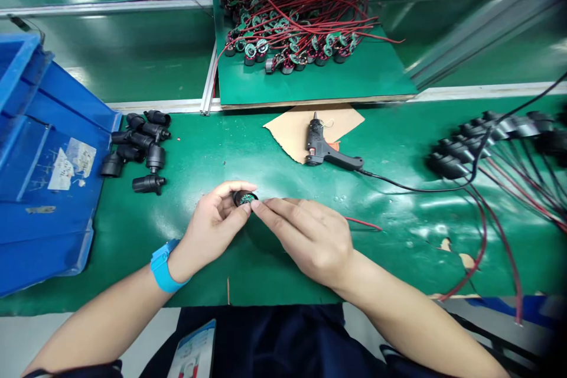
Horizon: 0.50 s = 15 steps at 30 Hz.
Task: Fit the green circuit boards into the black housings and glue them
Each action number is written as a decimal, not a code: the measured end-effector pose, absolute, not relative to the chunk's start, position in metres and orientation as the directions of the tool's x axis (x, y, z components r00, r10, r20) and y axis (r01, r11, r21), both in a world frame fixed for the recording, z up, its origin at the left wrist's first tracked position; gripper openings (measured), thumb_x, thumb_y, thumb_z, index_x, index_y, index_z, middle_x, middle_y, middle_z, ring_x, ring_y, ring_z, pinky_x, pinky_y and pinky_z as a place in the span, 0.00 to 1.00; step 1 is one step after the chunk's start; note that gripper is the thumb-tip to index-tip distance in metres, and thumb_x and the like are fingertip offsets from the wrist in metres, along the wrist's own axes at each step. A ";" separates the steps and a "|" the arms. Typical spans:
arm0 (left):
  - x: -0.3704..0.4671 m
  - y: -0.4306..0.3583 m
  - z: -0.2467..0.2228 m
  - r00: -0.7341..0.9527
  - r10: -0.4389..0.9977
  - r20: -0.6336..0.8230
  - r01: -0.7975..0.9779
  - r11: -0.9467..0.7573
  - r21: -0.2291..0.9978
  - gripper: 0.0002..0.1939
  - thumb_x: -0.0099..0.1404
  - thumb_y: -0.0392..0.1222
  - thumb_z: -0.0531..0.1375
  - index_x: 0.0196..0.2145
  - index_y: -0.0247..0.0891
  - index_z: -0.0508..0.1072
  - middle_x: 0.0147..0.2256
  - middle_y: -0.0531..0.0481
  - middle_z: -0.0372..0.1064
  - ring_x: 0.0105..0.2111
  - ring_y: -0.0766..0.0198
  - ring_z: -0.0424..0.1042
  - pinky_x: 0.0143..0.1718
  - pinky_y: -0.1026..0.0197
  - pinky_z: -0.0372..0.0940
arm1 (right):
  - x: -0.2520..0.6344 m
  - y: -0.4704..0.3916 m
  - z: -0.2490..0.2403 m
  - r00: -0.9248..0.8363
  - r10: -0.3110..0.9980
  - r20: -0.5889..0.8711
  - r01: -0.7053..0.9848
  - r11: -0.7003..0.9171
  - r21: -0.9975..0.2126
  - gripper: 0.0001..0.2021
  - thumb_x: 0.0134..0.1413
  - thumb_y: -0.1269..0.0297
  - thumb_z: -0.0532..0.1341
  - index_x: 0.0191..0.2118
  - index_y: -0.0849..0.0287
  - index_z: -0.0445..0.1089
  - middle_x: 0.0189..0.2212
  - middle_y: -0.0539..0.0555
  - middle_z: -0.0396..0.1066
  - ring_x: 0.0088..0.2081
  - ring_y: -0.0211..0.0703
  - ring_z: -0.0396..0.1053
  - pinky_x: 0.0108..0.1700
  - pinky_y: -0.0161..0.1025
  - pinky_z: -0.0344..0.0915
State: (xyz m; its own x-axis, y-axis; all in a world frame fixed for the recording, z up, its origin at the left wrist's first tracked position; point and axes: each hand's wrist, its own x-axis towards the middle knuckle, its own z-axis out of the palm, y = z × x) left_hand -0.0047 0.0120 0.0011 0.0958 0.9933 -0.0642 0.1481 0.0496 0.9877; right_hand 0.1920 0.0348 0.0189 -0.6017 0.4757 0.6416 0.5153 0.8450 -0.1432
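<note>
My left hand (218,217) curls around a round black plastic housing (240,196), thumb and index finger on its rim. A small green circuit board (247,198) shows in the open end, which faces up. My right hand (308,236) is closed, its fingertips pinched together at the right edge of the board and touching it. The exact grip is hidden under those fingers. From beneath the right hand a red wire (364,224) sticks out to the right over the green table mat.
A blue bin (48,171) stands at left, beside several black housings (144,140). A glue gun (326,147) lies on cardboard (287,130), its cable running right. Behind, a raised green board (310,88) bears many red-wired motors. Wired black units (460,150) sit at right.
</note>
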 end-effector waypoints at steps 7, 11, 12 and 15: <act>-0.004 0.011 0.002 0.069 0.995 -0.078 0.094 0.071 0.993 0.12 0.69 0.37 0.61 0.50 0.39 0.76 0.51 0.41 0.77 0.53 0.52 0.75 0.40 0.56 0.76 | 0.188 0.030 0.011 -0.460 0.652 0.603 0.493 0.752 -0.437 0.21 0.59 0.77 0.67 0.55 0.55 0.68 0.37 0.49 0.83 0.31 0.39 0.80 0.35 0.35 0.77; -0.002 0.009 0.003 0.083 0.993 -0.086 0.132 0.075 0.988 0.11 0.72 0.40 0.59 0.51 0.40 0.73 0.50 0.41 0.76 0.51 0.52 0.76 0.39 0.56 0.76 | 0.188 0.028 0.007 -0.456 0.657 0.600 0.484 0.749 -0.453 0.24 0.59 0.76 0.68 0.58 0.51 0.66 0.39 0.49 0.83 0.33 0.42 0.81 0.36 0.38 0.78; -0.001 0.008 0.003 0.087 0.993 -0.083 0.142 0.070 0.987 0.11 0.72 0.40 0.58 0.51 0.40 0.73 0.49 0.41 0.76 0.49 0.53 0.76 0.39 0.56 0.76 | 0.188 0.028 0.006 -0.469 0.647 0.601 0.480 0.758 -0.442 0.25 0.59 0.76 0.68 0.59 0.51 0.65 0.40 0.49 0.83 0.33 0.42 0.81 0.37 0.38 0.78; 0.001 0.006 0.002 0.082 0.994 -0.065 0.169 0.050 0.984 0.10 0.73 0.40 0.57 0.51 0.40 0.70 0.47 0.42 0.75 0.46 0.57 0.76 0.39 0.58 0.75 | 0.189 0.028 0.005 -0.490 0.622 0.610 0.496 0.775 -0.392 0.26 0.59 0.75 0.68 0.60 0.50 0.64 0.41 0.50 0.82 0.34 0.43 0.81 0.37 0.39 0.78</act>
State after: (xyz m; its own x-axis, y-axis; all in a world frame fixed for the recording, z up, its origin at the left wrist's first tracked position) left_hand 0.0007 0.0057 0.0020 0.0823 0.9945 -0.0650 0.1692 0.0503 0.9843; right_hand 0.1886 0.0281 0.0053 -0.4902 0.6224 0.6102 0.4959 0.7749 -0.3920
